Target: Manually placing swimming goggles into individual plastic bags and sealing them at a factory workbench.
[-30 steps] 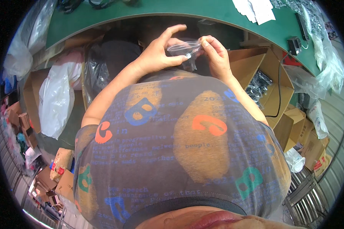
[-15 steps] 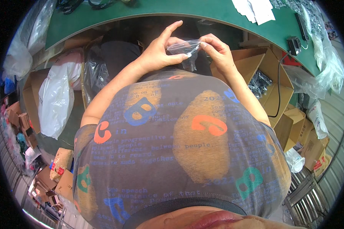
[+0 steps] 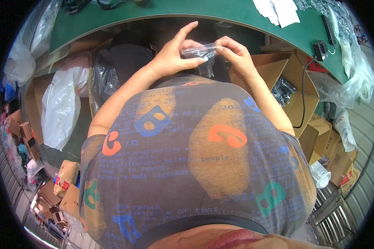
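Between my hands, just short of the table's near edge, is a small clear plastic bag. My left hand grips its left side between the thumb and the curled fingers, while the index finger points up and away. At the bag's upper right edge, my right hand pinches the plastic between thumb and fingers. Part of the bag hangs below my left thumb. A small whitish bit shows at that thumb's tip; I cannot tell what it is.
Ahead curves a green table with white papers and a black adapter with a cable. On the right stands an open cardboard box holding dark plastic-wrapped items. A white plastic bag lies over a box on the left.
The bag's upper edge has flattened slightly between my hands. My right hand has shifted a touch to the left; both grips stay the same.
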`<state>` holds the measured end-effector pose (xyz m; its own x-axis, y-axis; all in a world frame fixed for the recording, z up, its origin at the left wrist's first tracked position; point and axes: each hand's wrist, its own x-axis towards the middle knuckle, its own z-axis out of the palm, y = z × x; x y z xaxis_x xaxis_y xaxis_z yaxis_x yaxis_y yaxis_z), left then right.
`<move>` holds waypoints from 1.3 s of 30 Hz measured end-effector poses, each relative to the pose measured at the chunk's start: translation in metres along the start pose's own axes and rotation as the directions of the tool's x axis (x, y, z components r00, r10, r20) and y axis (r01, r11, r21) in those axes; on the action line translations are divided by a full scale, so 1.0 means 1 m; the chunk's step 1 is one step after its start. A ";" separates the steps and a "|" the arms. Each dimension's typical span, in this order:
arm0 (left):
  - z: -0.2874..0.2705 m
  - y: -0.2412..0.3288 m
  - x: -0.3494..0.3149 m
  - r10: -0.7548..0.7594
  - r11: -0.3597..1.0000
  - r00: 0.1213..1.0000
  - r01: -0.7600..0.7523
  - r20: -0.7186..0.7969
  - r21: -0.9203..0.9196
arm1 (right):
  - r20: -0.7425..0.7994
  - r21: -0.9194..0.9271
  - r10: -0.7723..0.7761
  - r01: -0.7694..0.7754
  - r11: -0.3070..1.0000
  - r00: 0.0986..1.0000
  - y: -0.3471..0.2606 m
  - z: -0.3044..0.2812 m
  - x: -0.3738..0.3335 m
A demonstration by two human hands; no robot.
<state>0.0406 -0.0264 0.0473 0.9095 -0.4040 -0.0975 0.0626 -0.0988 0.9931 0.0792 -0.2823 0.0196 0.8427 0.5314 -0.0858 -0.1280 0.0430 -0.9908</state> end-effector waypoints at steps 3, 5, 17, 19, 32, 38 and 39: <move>0.001 -0.001 0.000 0.011 1.000 1.000 -0.011 0.007 -0.018 | 0.003 -0.081 -0.054 0.054 0.995 0.999 0.000 -0.003 0.001; 0.001 0.001 0.000 0.000 1.000 1.000 0.000 0.005 -0.013 | 0.003 -0.054 -0.037 0.037 0.998 0.999 -0.003 0.000 0.002; 0.003 -0.005 0.000 0.040 0.999 0.999 -0.041 -0.013 -0.032 | 0.045 -0.074 0.002 0.001 0.997 0.999 -0.013 0.004 0.009; 0.003 -0.005 0.001 0.062 0.998 0.998 -0.062 -0.025 -0.021 | 0.018 -0.037 0.037 -0.036 0.999 0.999 -0.015 0.006 0.009; 0.003 -0.007 0.001 0.050 0.998 0.999 -0.051 -0.019 -0.047 | 0.150 -0.129 0.001 0.018 0.991 0.989 -0.014 0.004 0.017; 0.004 -0.008 0.001 0.059 0.998 0.998 -0.059 -0.026 -0.029 | 0.161 -0.157 0.016 0.010 0.988 0.987 -0.024 0.008 0.018; 0.004 -0.007 0.001 0.051 0.998 0.998 -0.052 -0.026 -0.018 | 0.148 -0.166 0.047 -0.022 0.986 0.988 -0.028 0.010 0.018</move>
<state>0.0394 -0.0295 0.0397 0.9220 -0.3845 -0.0448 0.0229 -0.0613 0.9979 0.0928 -0.2655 0.0469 0.7491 0.6523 -0.1154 -0.0574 -0.1096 -0.9923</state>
